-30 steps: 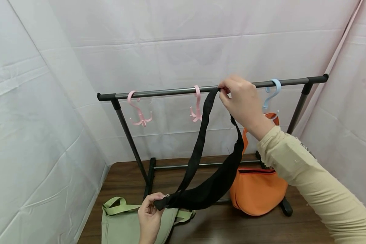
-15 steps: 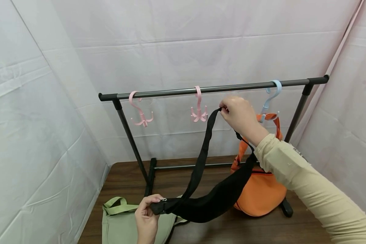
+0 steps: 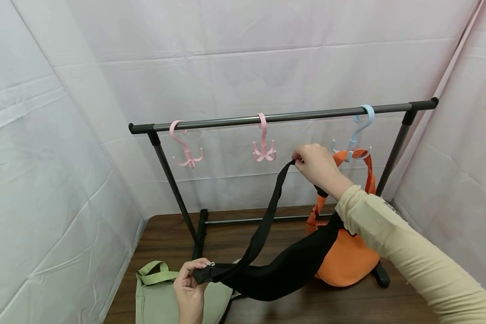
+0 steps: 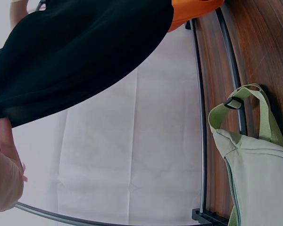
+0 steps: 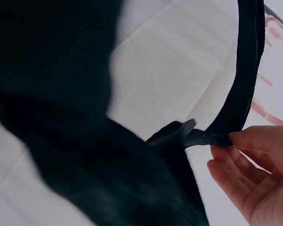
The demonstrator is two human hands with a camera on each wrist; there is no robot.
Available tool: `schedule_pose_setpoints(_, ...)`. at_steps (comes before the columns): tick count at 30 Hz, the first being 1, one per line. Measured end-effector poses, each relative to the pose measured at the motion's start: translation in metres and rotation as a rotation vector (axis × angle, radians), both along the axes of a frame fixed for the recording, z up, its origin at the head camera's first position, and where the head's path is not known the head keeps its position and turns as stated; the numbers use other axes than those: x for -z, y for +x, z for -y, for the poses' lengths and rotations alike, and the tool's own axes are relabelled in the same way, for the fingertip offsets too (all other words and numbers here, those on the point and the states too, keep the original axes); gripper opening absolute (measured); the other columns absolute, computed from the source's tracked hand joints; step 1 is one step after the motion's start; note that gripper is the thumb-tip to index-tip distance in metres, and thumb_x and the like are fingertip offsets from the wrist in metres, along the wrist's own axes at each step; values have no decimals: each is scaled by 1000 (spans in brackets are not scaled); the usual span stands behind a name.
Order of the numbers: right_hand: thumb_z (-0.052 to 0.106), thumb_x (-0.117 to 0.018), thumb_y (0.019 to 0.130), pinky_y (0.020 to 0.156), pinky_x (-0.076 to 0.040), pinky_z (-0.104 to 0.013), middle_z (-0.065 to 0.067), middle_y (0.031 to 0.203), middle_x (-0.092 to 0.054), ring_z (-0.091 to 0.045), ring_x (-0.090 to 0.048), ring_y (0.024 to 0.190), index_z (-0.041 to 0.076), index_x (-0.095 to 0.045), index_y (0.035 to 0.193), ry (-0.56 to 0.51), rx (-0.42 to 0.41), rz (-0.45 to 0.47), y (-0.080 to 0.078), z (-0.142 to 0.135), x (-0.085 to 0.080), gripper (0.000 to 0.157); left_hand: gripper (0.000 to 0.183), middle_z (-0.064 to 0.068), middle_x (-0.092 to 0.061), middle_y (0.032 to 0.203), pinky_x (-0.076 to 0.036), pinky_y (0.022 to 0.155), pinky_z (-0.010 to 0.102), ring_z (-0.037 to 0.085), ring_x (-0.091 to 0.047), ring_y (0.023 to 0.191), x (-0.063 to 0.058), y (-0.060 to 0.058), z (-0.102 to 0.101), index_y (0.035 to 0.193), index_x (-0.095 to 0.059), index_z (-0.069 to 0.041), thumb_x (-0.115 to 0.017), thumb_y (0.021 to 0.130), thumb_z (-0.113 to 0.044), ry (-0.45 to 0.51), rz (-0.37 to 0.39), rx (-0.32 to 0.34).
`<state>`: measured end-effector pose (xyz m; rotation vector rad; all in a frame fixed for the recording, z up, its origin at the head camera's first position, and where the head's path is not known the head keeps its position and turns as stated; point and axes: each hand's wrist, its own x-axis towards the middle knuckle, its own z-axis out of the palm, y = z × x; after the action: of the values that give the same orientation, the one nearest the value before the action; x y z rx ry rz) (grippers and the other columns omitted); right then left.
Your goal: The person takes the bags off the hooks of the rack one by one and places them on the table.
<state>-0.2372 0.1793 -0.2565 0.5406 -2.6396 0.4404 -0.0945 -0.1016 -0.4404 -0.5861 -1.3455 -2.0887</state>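
Pinched at both ends: right hand holds the strap high, left hand the black bag's zippered end low, presumably spreading the loop.

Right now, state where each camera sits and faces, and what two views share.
Head: worn there, facing forward and down at the dark metal rack; left hand, right hand, beige sleeve show.
Left wrist: worn there, facing the soft black fabric bag; left hand, part of right arm show.
Right wrist: worn there, facing its black strap; right hand shows.
Head and left wrist share the pale-green fabric bag.
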Motion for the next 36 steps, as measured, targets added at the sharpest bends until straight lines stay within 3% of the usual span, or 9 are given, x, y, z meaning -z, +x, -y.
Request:
schedule_pose_setpoints(7,1,-54,84,71,-50,-39,-13,89,-67,-24,-62,80,0,-69,92,-4,-19,44,2,0,7,17,32,5,-65,90,-49,74,18,11,-61,85,-4,1,0,85,-54,4,-52,66,30,23,52,2)
schedule_pose_setpoints(13,7,-56,86,67,-51,-37,-12,86,-67,-22,-61,76,0,-68,93,-125,-26,64,14,-10,19,16,26,5,-64,90,-50,75,19,11,-62,85,-2,-1,1,84,-53,5,-57,68,25,4,68,-51)
schedule_pose_setpoints(21,9,-57,88,69,-50,-39,-12,90,-66,-23,-61,79,0,-64,104,-338,-16,169,30,-39,77,20,18,7,-65,92,-49,77,19,13,-62,87,-5,-6,11,84,-52,12,-57,72,24,7,-35,-60)
schedule_pose_setpoints(27,9,-59,87,67,-51,-35,-14,97,-63,-25,-62,84,-1,-58,113,-445,-35,271,43,-43,118,28,14,3,-65,93,-49,78,19,12,-61,88,-13,-5,22,84,-54,7,-61,75,15,-22,8,-119)
schedule_pose_setpoints(31,14,-60,87,72,-50,-36,-14,107,-60,-25,-60,92,0,-52,120,-528,-43,379,43,-36,136,36,13,1,-65,92,-49,78,19,10,-61,87,-19,-4,28,84,-54,3,-64,76,8,-39,18,-141)
schedule_pose_setpoints(36,20,-62,86,80,-48,-40,-16,115,-56,-27,-58,99,1,-47,127,-650,-56,464,43,-22,148,48,13,3,-65,92,-50,76,19,11,-62,85,-28,-3,30,84,-54,4,-64,75,8,-17,-10,-135)
